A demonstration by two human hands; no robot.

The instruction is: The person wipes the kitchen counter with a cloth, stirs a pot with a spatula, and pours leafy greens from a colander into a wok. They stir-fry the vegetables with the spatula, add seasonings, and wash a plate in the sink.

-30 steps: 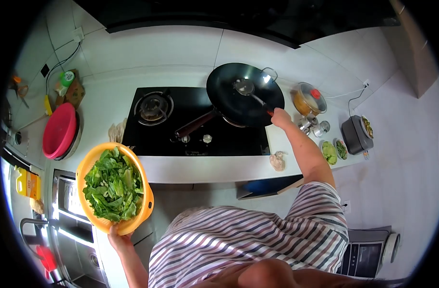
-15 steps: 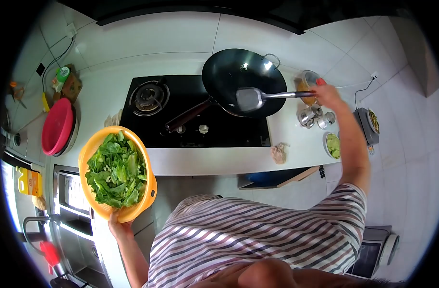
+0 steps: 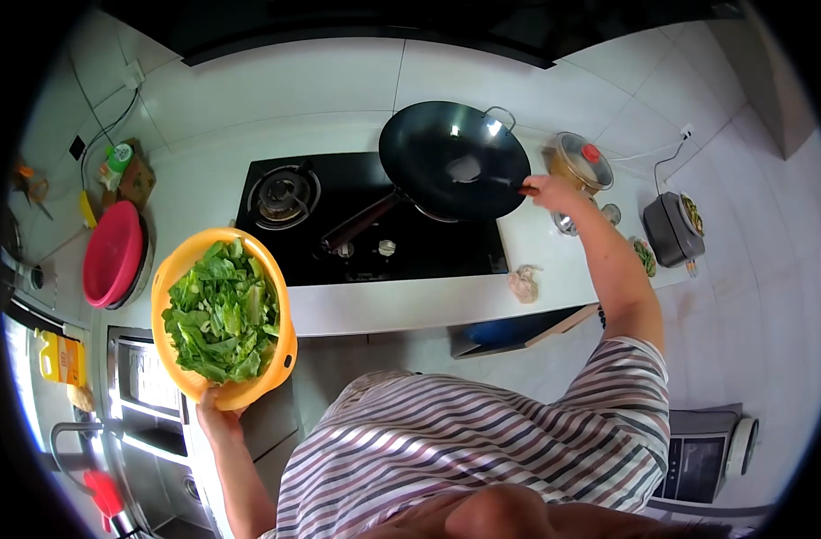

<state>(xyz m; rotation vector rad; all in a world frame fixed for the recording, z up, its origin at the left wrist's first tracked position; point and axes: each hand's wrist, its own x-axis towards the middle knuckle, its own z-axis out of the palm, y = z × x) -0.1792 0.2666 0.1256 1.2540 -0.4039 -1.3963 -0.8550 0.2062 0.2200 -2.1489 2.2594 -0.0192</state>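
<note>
My left hand grips the lower rim of a yellow basin, fingers partly hidden beneath it. Chopped leafy greens fill the basin, which is held tilted in front of the counter, left of the stove. My right hand is closed around the handle of a metal wok spatula. Its blade is inside the dark wok, and much of its shaft is hard to make out against the wok. The wok sits on the right burner, its long handle pointing front left.
The black gas stove has a bare left burner. A glass container with a red knob stands right of the wok, near a grey appliance. A pink basin leans at left; a cloth lies at the counter's front edge.
My right hand has moved left with the spatula, lowering its blade into the wok. The basin of greens stays nearly in place; the view has shifted slightly.
</note>
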